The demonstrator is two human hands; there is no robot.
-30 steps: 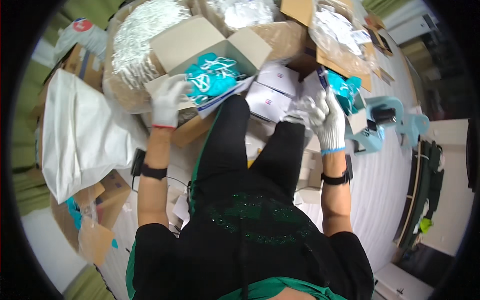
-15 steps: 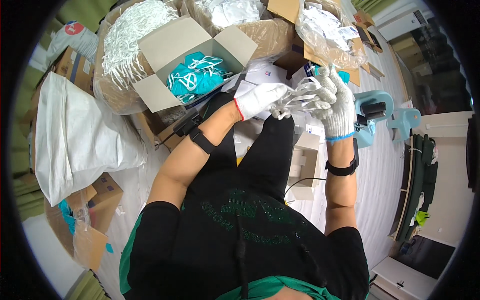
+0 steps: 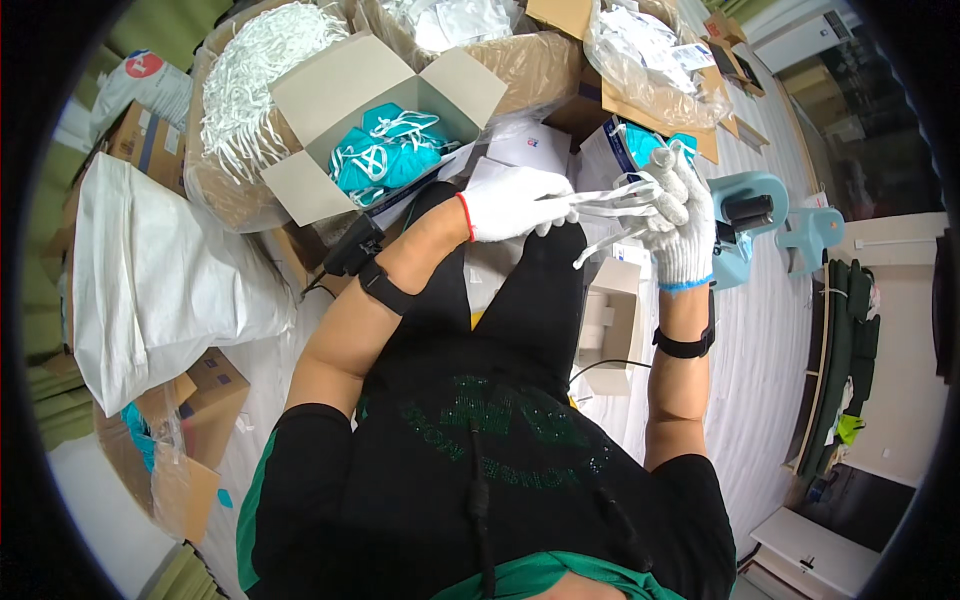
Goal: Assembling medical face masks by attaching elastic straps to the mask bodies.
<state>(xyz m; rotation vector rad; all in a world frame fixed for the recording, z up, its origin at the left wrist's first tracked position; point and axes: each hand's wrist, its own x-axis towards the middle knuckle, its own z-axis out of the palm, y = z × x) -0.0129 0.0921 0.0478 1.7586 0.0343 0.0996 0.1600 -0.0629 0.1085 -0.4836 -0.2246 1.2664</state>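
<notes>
A few white elastic straps [image 3: 612, 208] stretch between my hands above my knees. My left hand [image 3: 512, 204], in a white knit glove with a red cuff, pinches their left ends. The other ends run into the curled fingers of my right hand [image 3: 684, 215], gloved in white with a blue cuff; one loose end dangles below that hand. Left of my left hand, an open grey-white carton [image 3: 345, 88] holds teal face masks [image 3: 388, 155] with white straps. Beyond my right hand, more teal masks [image 3: 640, 143] sit in another box, partly hidden by my fingers.
A plastic-lined box heaped with white straps [image 3: 262, 80] stands at the far left. Lined cartons of white packets [image 3: 640, 45] are at the back. A large white sack [image 3: 165, 290] lies left, a small open carton [image 3: 612, 315] by my right knee, and blue stools [image 3: 750, 195] stand right.
The bunched straps between my hands are now drawn out longer. My left hand has shifted slightly left and down, and my right slightly right and down.
</notes>
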